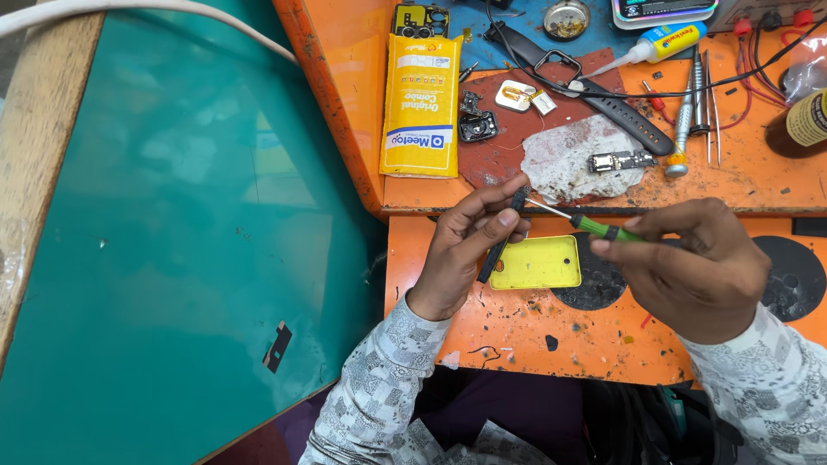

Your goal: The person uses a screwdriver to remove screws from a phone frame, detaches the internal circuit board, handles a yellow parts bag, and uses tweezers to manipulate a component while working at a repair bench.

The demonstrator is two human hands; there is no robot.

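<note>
Head view, all placed relative to the yellow phone cover [536, 262] lying flat on the orange workbench [517, 336].

Left hand [461, 250]: just left of the cover, fingers pinched around a thin dark strip part [503, 237], held tilted, lower end over the cover's left edge.

Right hand [693, 263]: right of the cover, clenched on a green-handled screwdriver [594, 226]. Metal tip points left and meets the top of the dark part, above the cover's upper edge.

Beyond the cover, on the raised shelf: yellow packet [420, 108] up-left, white cloth [573, 159] with a small circuit board [622, 161] straight up, black watch strap [594, 86] further back, glue bottle [659, 43] and tweezers [702, 103] up-right. Teal panel [172, 241] far left.
</note>
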